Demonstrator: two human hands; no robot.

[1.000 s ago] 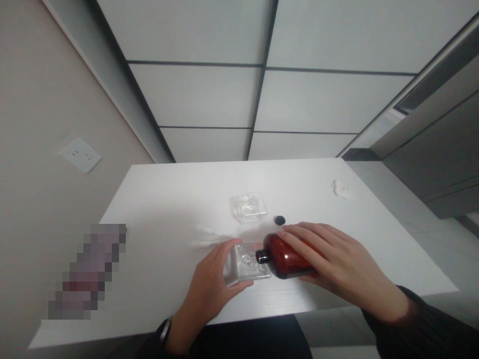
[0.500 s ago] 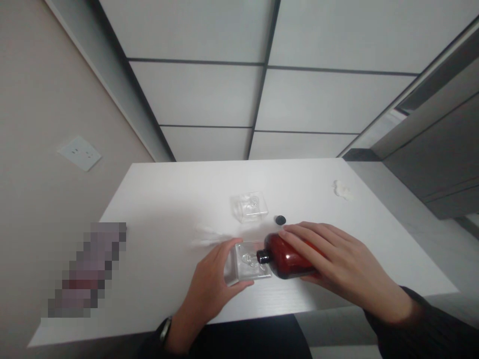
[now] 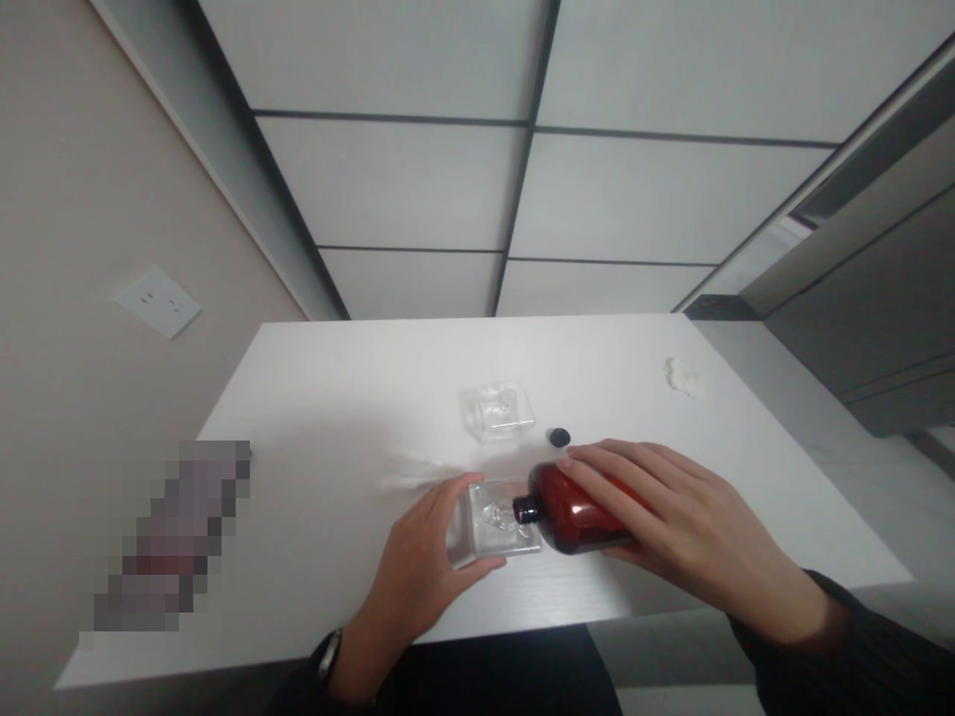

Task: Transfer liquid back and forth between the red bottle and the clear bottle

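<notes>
My right hand (image 3: 664, 527) is wrapped round a dark red-brown bottle (image 3: 571, 507), tilted nearly onto its side. Its uncapped black neck points left, over the near clear plastic box (image 3: 507, 537). Thumb and fingers of my left hand (image 3: 425, 547) grip that box from its left side, on the table. I cannot make out any liquid leaving the bottle's mouth. Just beyond the bottle lies a small black cap (image 3: 559, 438). A second clear plastic box (image 3: 501, 410) sits farther back.
The white table (image 3: 343, 388) meets white panels at its far side. A crumpled white wad (image 3: 682, 378) lies at the right. Thin white sticks (image 3: 418, 469) rest beside my left hand. A blurred-out object (image 3: 171, 542) is at the left edge, below a wall socket (image 3: 159, 301).
Hardly anything differs: the view has shifted very slightly. Both hands keep their hold, with the bottle's neck still over the near box.
</notes>
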